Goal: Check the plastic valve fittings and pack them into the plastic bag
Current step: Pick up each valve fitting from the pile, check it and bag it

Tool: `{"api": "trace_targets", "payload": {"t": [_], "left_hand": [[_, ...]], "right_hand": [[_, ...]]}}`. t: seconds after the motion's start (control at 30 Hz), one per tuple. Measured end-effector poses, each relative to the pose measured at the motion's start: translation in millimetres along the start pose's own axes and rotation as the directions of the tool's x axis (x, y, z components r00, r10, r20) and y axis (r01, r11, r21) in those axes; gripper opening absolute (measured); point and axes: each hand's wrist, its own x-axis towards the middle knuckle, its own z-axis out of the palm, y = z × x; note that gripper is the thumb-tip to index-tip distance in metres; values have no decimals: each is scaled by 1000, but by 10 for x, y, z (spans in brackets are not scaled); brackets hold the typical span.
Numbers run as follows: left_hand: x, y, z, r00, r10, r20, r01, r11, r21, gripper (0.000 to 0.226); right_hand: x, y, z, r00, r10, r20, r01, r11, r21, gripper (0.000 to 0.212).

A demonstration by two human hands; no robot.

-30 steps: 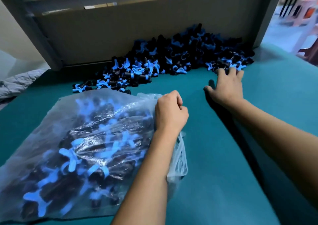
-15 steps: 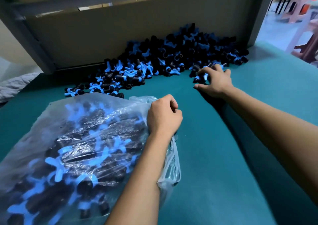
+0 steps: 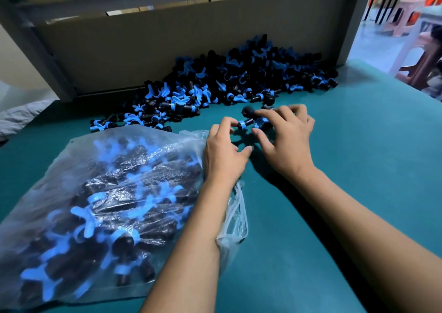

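Observation:
A heap of black valve fittings with blue wing handles point(image 3: 229, 83) lies against the cardboard wall at the back. A clear plastic bag point(image 3: 100, 200) holding several fittings lies at the left, its mouth toward the middle. My right hand point(image 3: 287, 142) grips a few fittings point(image 3: 248, 116) just in front of the heap. My left hand point(image 3: 224, 150) sits at the bag's mouth, its fingertips pinching the blue-ringed end of one fitting point(image 3: 242, 124) held between both hands.
The work goes on over a teal table top point(image 3: 358, 169). A brown cardboard wall point(image 3: 167, 49) with grey frame posts closes the back. A grey cloth point(image 3: 19, 116) lies at far left. Plastic stools point(image 3: 404, 18) stand beyond the right edge.
My right hand pulled back from the heap with fittings in its fingers. My left hand let go of the bag's edge, opened from a fist and reached to the fitting.

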Motion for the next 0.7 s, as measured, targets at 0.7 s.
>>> {"api": "trace_targets", "payload": {"t": [0.7], "left_hand": [[30, 56, -147, 914, -307, 265, 384, 450, -806, 18]], "right_hand": [[-23, 154, -59, 911, 174, 375, -407, 530, 744, 8]]}}
